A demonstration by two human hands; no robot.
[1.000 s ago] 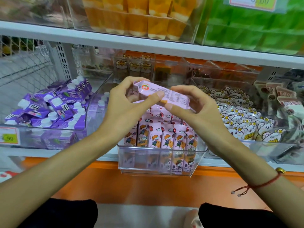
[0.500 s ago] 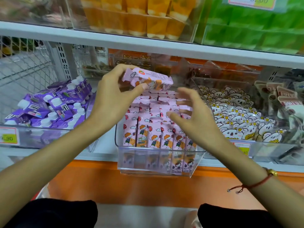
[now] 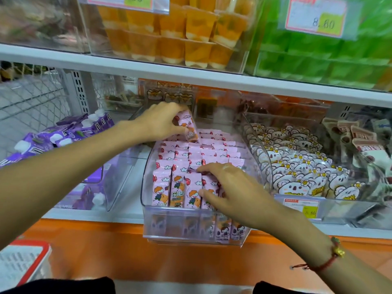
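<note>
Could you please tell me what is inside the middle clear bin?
The clear bin holds rows of upright pink packets; the left hand grips one packet at the back. The right hand covers some front ones, and its floor is hidden.

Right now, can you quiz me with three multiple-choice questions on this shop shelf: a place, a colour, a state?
1. Where is the pink packet that the left grip holds? A over the back of the clear bin; B on the top shelf; C on the orange ledge.
2. What colour are the pouches left of that bin? A green; B purple; C yellow.
3. What is the right grip doing? A hanging idle; B lifting a price tag; C touching the front packets.
A: it is held above the rear rows. B: purple, white caps. C: its fingers lie on them.
</note>
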